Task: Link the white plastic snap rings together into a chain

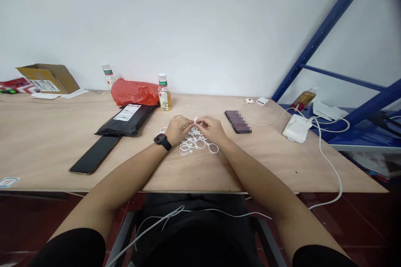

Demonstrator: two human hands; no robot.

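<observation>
Several thin white plastic rings (213, 148) with small knobs on them lie in a loose pile on the wooden table. Above the far side of this pile, my left hand (178, 128) and my right hand (213, 129) meet with fingertips pinched together. Between them is a small white piece (195, 120), likely part of one of the rings; the fingers hide most of it. A black smartwatch (163, 142) is on my left wrist.
Left of my hands are a black parcel (128, 123), a phone (95, 154), a red plastic bag (134, 91) and a drink bottle (164, 94). On the right lie another phone (238, 122) and a white charger (296, 128) with trailing cables. A cardboard box (52, 78) stands far left.
</observation>
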